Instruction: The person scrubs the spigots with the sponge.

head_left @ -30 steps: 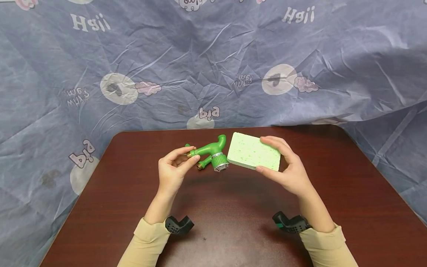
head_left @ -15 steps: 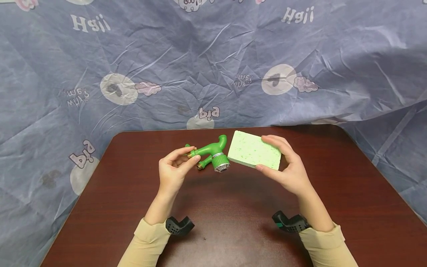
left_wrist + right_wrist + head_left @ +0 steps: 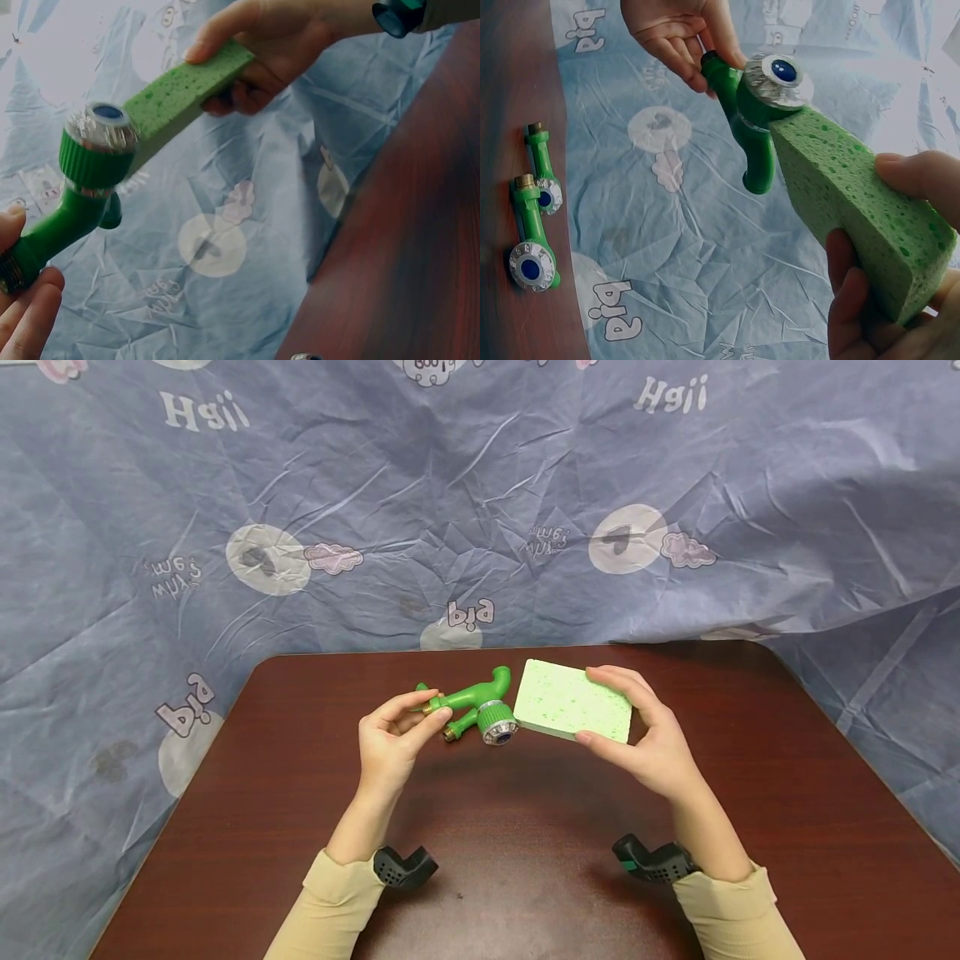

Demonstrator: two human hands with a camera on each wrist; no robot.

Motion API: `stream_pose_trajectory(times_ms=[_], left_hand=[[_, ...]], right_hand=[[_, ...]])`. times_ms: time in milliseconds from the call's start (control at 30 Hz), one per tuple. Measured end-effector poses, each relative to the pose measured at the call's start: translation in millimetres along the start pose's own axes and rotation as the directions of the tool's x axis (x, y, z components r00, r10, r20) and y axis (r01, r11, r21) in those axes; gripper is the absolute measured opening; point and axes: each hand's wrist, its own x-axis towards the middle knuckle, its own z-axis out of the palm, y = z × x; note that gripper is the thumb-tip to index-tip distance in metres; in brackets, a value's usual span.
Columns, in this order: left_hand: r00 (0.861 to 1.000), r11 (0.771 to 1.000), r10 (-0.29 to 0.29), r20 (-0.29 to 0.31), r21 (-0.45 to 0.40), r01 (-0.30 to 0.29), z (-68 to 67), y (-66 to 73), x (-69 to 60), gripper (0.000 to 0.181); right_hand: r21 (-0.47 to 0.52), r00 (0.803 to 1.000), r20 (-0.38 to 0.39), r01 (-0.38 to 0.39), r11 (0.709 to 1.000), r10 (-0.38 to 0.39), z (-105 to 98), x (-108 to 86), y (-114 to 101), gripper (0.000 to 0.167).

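Note:
My left hand [image 3: 392, 739] pinches the brass threaded end of a green faucet [image 3: 472, 695] between thumb and fingers, above the table. The faucet has a ribbed green knob with a silver cap and a blue centre, plain in the right wrist view. In my right hand [image 3: 652, 739] is a light green sponge [image 3: 570, 700], gripped at its right end between thumb and fingers. The sponge's free end appears to touch the faucet's knob [image 3: 776, 82]. Two similar green faucets, a nearer faucet [image 3: 532, 240] and a farther faucet [image 3: 541, 165], lie on the table, mostly hidden in the head view.
A dark reddish-brown table [image 3: 487, 860] spreads under both hands. Behind it hangs a wrinkled blue-grey printed cloth [image 3: 420, 510]. Black wrist cameras sit on both wrists, such as the left wrist camera [image 3: 405, 867].
The held faucet's knob has tilted so its silver cap and blue centre face the head camera more. The sponge has risen slightly, then dropped a little. Both hands keep their grips.

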Motion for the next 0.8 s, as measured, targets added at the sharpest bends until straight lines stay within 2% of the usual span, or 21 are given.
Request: stream_pose_trajectory(times_ms=[233, 500, 633, 800], left_hand=[[1.0, 1.0, -0.002, 0.024, -0.012, 0.003, 1.0, -1.4, -0.8, 0.029], [0.999, 0.999, -0.042, 0.034, 0.012, 0.042, 0.9, -1.2, -1.1, 0.034], [0.997, 0.998, -0.051, 0.063, 0.029, 0.049, -0.3, 0.1, -1.1, 0.039], [0.993, 0.996, -0.055, 0.103, 0.076, 0.047, -1.1, 1.5, -0.9, 0.036]], right_hand=[[0.192, 1.0, 0.012, -0.027, 0.981, 0.025, 1.7, -2.7, 11.1, 0.065], [0.222, 0.999, -0.01, -0.029, 0.975, 0.032, 4.4, -2.6, 10.7, 0.064], [0.234, 0.999, -0.036, -0.017, 0.972, 0.026, 5.2, -2.0, 11.2, 0.064], [0.245, 0.998, -0.056, -0.013, 0.969, 0.028, 4.8, -1.7, 11.4, 0.063]])
